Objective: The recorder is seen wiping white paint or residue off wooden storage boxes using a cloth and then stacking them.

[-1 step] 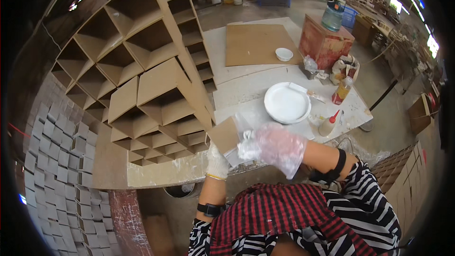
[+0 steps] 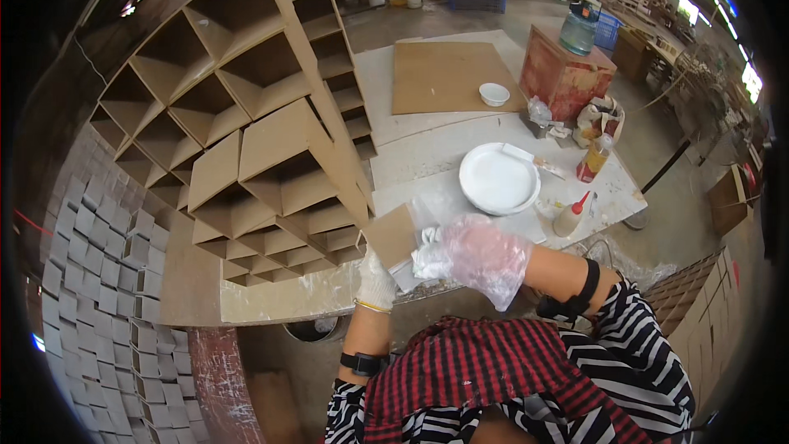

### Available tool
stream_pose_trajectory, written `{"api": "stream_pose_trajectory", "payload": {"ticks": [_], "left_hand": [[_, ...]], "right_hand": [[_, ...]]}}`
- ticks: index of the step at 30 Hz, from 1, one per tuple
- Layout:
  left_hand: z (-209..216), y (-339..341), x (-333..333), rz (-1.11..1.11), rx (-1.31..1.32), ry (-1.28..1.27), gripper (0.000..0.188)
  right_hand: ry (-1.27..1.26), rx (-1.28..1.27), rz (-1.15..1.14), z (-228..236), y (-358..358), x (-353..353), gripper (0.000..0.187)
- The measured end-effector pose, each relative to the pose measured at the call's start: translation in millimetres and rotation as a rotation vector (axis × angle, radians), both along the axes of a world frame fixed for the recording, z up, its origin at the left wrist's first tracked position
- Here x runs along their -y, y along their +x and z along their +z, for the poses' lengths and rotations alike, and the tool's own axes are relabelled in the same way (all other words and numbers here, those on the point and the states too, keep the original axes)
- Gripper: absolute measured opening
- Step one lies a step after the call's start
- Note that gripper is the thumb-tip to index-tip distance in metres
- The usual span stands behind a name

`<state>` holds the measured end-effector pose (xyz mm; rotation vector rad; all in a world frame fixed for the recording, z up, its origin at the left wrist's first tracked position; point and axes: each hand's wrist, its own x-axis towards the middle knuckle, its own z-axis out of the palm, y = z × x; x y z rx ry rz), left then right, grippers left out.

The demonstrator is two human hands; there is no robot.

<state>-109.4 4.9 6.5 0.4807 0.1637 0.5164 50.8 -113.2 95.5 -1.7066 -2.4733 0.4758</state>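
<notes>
My left hand (image 2: 375, 279), in a white knit glove, grips the left edge of a small brown fibreboard panel (image 2: 393, 234) at the table's front. Beside the panel is my right hand (image 2: 483, 255), inside a loose clear plastic glove with white smears over the fingers. Its fingers are closed; what they hold, if anything, is hidden. Just beyond it stands a round white basin (image 2: 497, 182) of white paste, with a brush (image 2: 526, 156) across its rim. A tall brown fibreboard cubby rack (image 2: 275, 144) rises close to my left hand.
A glue bottle with a red tip (image 2: 570, 215) and a red-and-yellow bottle (image 2: 593, 158) stand on the right. Farther back are a white bowl (image 2: 494, 94) on a brown board (image 2: 444, 74) and a red box (image 2: 565, 66) bearing a water jug (image 2: 579, 31). Grey box pieces (image 2: 115, 304) are stacked at left.
</notes>
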Motion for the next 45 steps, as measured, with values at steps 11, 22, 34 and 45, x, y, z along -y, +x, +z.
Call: {"api": "stream_pose_trajectory", "payload": {"ticks": [11,22,34,45], "left_hand": [[-22.9,9.0,-12.7,0.013,-0.403,0.039,0.047],[-50.6,1.3,-19.7,-0.095,-0.221,0.015,0.043],[-32.2,-9.3,-6.2,-0.094,-0.295,0.016,0.049],[-200.5,-15.9,-97.7,0.090,0.652,0.493,0.050]], "right_hand": [[0.638,0.095,0.104,7.4,-5.1,-6.4,0.048],[0.702,0.031,0.116,47.2,-11.1,-20.3,0.048],[0.606,-0.013,0.026,59.3,-20.9,-31.9,0.066],[0.533,-0.026,0.228,55.6,-82.9,-39.3,0.033]]}}
